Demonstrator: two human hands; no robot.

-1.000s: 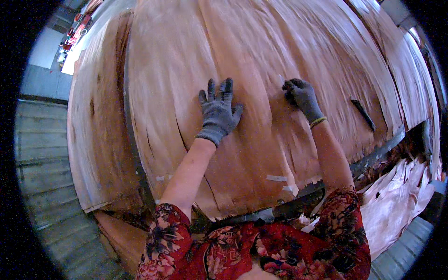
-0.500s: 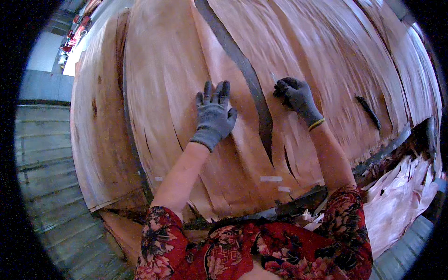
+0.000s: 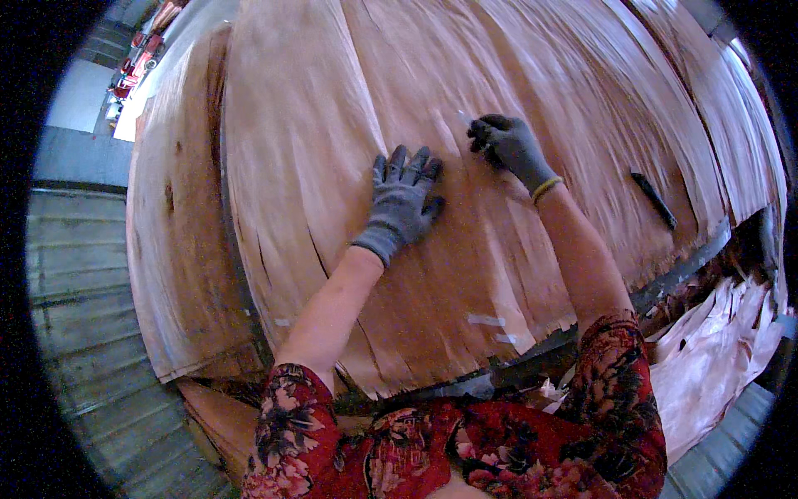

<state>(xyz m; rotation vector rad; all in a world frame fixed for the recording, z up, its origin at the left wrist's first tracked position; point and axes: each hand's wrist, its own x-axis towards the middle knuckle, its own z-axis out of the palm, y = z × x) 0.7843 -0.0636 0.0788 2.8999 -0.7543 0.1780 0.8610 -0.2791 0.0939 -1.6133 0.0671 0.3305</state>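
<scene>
Broad sheets of reddish-brown wood veneer (image 3: 291,141) lie spread before me, with fine splits running along the grain. My left hand (image 3: 401,200), in a grey glove with dark fingertips, presses flat on the veneer, fingers stretched out. To its right and a little farther off, my right hand (image 3: 509,150), gloved alike with a yellow cuff edge, is closed in a pinch. A small, clear strip that looks like tape (image 3: 463,119) sticks out past its fingertips. Similar pale strips of tape (image 3: 486,320) are stuck on the veneer near its front edge.
A slim black tool, perhaps a knife (image 3: 654,201), rests on the veneer at the right. Torn veneer scraps (image 3: 706,358) are heaped below the right edge. A ribbed grey floor (image 3: 91,308) lies at the left. Red machinery (image 3: 135,66) stands in the far left background.
The long dark gap between the veneer sheets has closed. My left hand has moved right with the sheet under it; my right hand has moved left and farther away, still pinching the clear strip.
</scene>
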